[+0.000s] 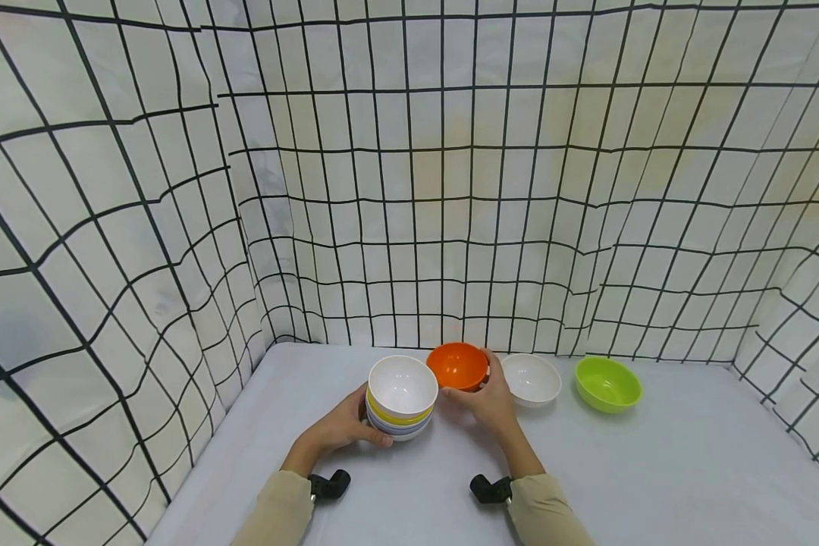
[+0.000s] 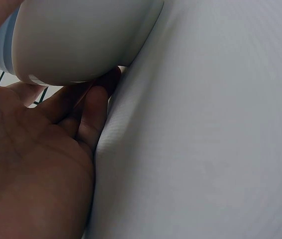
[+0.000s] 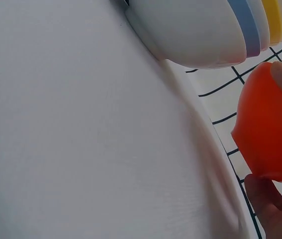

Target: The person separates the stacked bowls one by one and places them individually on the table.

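A stack of nested bowls (image 1: 401, 385) stands on the table, with a white bowl on top, yellow and blue rims below it and a white bowl at the bottom. My left hand (image 1: 346, 426) holds the stack from its left side, thumb in front and fingers behind. In the left wrist view, the fingers curl around the bottom white bowl (image 2: 86, 42) close to the cloth. My right hand (image 1: 491, 398) grips an orange bowl (image 1: 454, 365) by its right side, just right of the stack. From the right wrist, the orange bowl (image 3: 267, 124) shows raised above the cloth.
To the right of the orange bowl sits a white bowl (image 1: 534, 379), and farther right a lime green bowl (image 1: 607, 385). A white cloth (image 1: 689, 455) covers the table. White sheeting with a black grid net (image 1: 423, 174) encloses the back and both sides.
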The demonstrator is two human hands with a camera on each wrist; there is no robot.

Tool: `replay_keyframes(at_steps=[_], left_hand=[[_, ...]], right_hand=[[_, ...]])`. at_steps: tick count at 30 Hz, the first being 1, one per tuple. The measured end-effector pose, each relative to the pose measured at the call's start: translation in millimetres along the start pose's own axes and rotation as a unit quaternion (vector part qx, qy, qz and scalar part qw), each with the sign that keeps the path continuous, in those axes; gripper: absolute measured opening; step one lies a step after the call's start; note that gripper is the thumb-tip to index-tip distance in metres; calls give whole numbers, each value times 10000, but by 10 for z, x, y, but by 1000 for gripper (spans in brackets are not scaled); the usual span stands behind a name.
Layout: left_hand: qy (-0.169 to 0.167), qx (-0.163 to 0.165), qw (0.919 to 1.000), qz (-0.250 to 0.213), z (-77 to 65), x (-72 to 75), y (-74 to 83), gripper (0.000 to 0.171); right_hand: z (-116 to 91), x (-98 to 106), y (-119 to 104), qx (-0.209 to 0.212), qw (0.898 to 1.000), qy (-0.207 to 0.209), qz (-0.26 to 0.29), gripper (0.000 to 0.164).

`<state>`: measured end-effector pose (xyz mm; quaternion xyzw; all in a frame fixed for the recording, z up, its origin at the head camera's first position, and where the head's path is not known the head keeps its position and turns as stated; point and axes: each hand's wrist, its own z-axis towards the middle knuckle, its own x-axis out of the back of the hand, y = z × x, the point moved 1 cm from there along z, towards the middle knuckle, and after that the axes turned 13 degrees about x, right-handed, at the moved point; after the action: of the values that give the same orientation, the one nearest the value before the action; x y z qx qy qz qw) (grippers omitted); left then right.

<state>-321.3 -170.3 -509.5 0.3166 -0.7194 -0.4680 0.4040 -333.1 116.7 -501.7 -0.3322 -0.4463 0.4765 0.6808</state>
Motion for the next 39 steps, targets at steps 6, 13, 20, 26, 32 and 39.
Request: replay_keyframes(at_steps=[6,13,20,26,32,39], left_hand=[[3,-3,10000,30,-12,-5,15,112],[-15,-31,10000,39,-6,-6,18,112],[16,-11,10000,63,-5,-11,25,112],[20,-11,10000,65,-6,-11,24,112],[27,-26,10000,84,-10,-8,17,112],[44,-65,9999,119,-13,3,5,112]], right_hand=[[-17,-17,38,33,9999,-83,-82,106],[-23,-24,65,110,9995,-129,-257,107],[-24,-34,73,203,9992,-110,-337,107],[-27,-44,82,231,9989,-106,-400,107],[-25,-55,66,163,9983,-159,-531,105],[-11,-61,63,99,9972,-240,-695,100]])
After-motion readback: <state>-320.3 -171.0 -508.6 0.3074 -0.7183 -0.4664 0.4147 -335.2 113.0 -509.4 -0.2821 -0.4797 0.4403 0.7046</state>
